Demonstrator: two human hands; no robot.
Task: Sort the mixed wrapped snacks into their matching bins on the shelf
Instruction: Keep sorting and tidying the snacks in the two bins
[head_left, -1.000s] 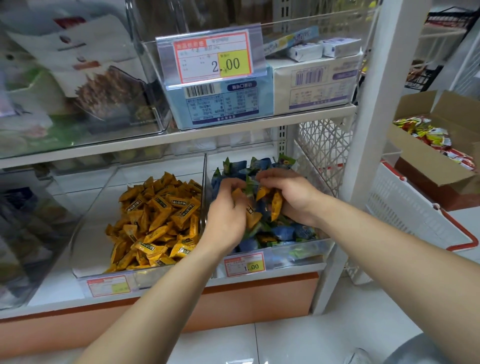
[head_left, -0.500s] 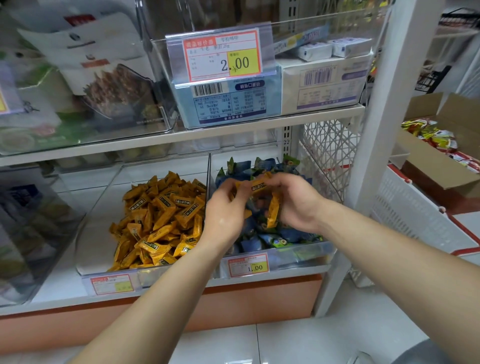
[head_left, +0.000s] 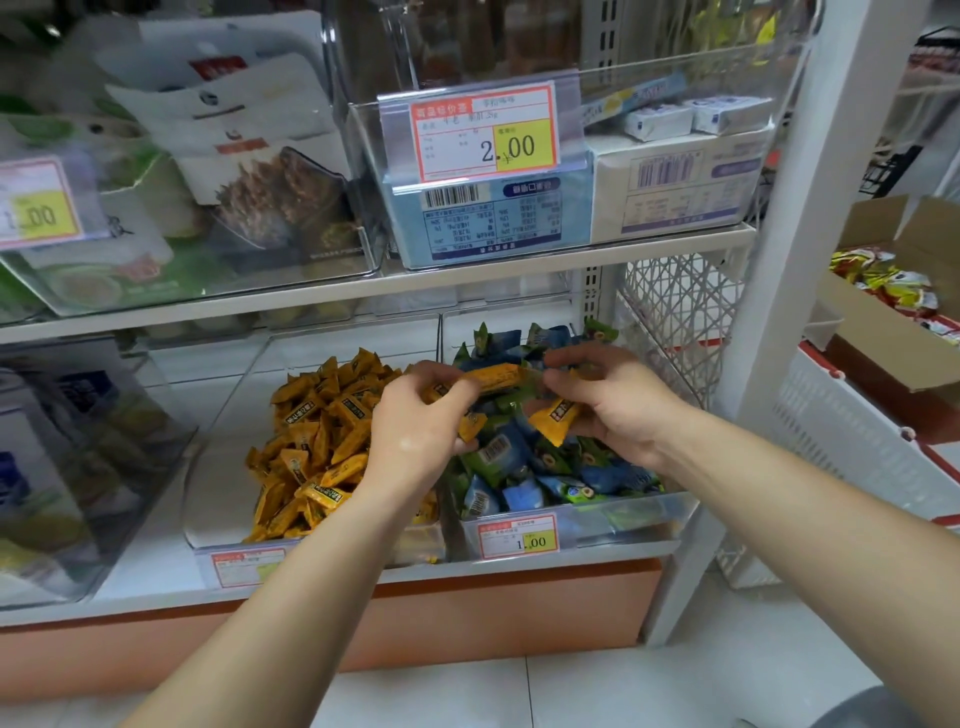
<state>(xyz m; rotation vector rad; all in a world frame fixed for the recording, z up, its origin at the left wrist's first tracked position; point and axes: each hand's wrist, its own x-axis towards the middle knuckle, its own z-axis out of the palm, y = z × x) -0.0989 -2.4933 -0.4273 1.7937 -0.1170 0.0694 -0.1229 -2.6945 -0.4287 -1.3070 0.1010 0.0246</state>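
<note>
Two clear bins sit side by side on the lower shelf. The left bin (head_left: 208, 530) holds a heap of orange wrapped snacks (head_left: 317, 441). The right bin (head_left: 623, 519) holds blue and green wrapped snacks (head_left: 524, 467) with a few orange ones mixed in. Both hands are above the right bin. My left hand (head_left: 415, 426) grips several orange snacks (head_left: 493, 376), one long packet sticking out towards the right. My right hand (head_left: 618, 400) pinches the end of that packet and holds another orange snack (head_left: 558, 421) under its palm.
An upper shelf carries clear bins of boxed goods behind a 2.00 price tag (head_left: 485, 135). A white shelf post (head_left: 769, 312) stands to the right. Beyond it are a white basket (head_left: 852, 441) and a cardboard box (head_left: 883, 332) of packets. Further bins stand at the left.
Both hands have lifted a little out of the blue and green pile with the orange snacks. The orange packet now lies stretched between the two hands.
</note>
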